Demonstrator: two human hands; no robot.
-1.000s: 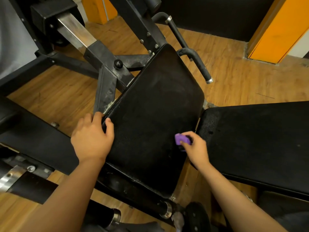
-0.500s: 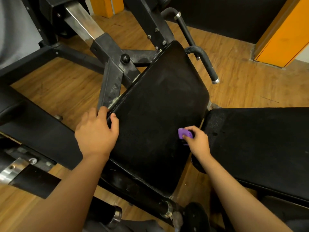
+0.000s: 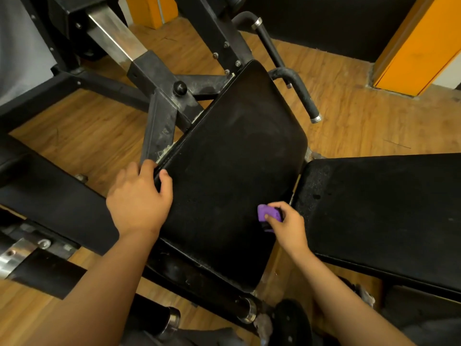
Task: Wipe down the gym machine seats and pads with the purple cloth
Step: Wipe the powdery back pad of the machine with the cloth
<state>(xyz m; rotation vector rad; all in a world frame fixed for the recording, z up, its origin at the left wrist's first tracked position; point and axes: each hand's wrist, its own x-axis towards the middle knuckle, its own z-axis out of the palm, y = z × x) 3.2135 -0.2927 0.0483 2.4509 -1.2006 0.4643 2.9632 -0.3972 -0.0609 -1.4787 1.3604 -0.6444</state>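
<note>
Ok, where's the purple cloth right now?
Head view, right of centre: the purple cloth is bunched in the right hand, against the right edge of the angled black pad, next to the flat pad.

Seat pad lies bare between frame post and side pad.

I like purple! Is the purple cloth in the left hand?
No, the right hand holds the purple cloth on the black pad, while the left hand grips the pad's edge.

Wood-plank floor, orange pillar at far right, black grab handle with chrome cap, round knob
</note>
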